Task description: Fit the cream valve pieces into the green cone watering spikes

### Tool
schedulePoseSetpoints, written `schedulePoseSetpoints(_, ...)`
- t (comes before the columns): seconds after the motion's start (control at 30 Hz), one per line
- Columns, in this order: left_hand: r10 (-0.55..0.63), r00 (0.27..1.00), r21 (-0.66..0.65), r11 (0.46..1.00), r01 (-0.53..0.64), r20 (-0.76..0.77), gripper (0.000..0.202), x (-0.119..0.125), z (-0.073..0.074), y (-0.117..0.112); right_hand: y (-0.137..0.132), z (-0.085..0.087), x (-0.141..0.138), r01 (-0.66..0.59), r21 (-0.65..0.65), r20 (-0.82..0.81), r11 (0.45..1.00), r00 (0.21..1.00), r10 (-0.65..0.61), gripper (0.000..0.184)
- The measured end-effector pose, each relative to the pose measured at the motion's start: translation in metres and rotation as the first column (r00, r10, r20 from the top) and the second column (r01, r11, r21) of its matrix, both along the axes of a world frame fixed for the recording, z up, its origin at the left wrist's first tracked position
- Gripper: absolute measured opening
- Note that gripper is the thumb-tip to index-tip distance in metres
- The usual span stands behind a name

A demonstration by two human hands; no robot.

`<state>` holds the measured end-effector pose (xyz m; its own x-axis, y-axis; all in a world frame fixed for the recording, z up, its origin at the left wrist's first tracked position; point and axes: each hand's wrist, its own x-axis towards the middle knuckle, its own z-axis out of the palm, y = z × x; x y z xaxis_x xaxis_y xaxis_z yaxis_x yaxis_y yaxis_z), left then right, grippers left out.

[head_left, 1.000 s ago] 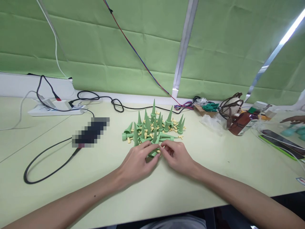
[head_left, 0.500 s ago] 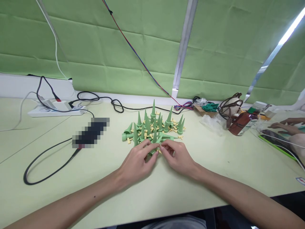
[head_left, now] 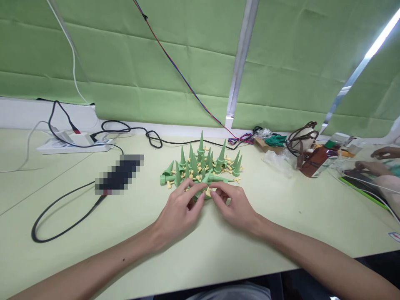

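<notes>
A small yellow plastic piece (head_left: 208, 192) is pinched between the fingertips of both hands, low over the table. My left hand (head_left: 181, 206) comes from the left, closed, its thumb and index fingertips at the piece's left side. From the other side my right hand (head_left: 236, 206) is closed too, thumb and index finger against the piece. Just behind the fingers, a slanting green cone (head_left: 207, 177) shows; whether a hand touches it I cannot tell. A pile of pointed green cones (head_left: 194, 166) and small yellow pieces (head_left: 169, 184) lies beyond, partly hidden by my fingers.
On the left are a pixelated dark device (head_left: 120, 175) with a cable loop and a white power strip (head_left: 75, 143). To the right stand a brown bottle (head_left: 320, 160), a clear plastic bag (head_left: 278, 162) and a green-edged phone (head_left: 364, 187), near another person's hand (head_left: 375, 167).
My left hand has shifted slightly left and its fingers have drawn back, so the yellow piece between the hands shows more. The other person's hands at the right have moved away to the right.
</notes>
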<state>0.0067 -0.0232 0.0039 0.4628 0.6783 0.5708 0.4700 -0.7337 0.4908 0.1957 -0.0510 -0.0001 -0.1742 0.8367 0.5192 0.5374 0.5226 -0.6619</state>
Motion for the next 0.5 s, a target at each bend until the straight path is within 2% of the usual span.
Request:
schedulePoseSetpoints(0.2,0.020,0.999,0.009,1.000,-0.020,0.039,0.024,-0.0001,-0.0008,0.0006,-0.0008,-0.0024,-0.0008,0.014,0.030,-0.050,0.999,0.999,-0.013,0.023)
schedulePoseSetpoints(0.37,0.052,0.997,0.030,0.998,-0.054,0.062,0.022,0.0003,-0.0001,0.0003,-0.0011,-0.0035,-0.0004,0.028,0.044,-0.110,0.999,0.994,-0.023,0.016)
schedulePoseSetpoints(0.5,0.048,0.996,0.031,0.998,-0.050,0.069,0.022,0.0003,-0.0001,0.0001,-0.0015,-0.0019,0.0002,0.018,0.047,-0.071,0.999,0.997,-0.015,0.015)
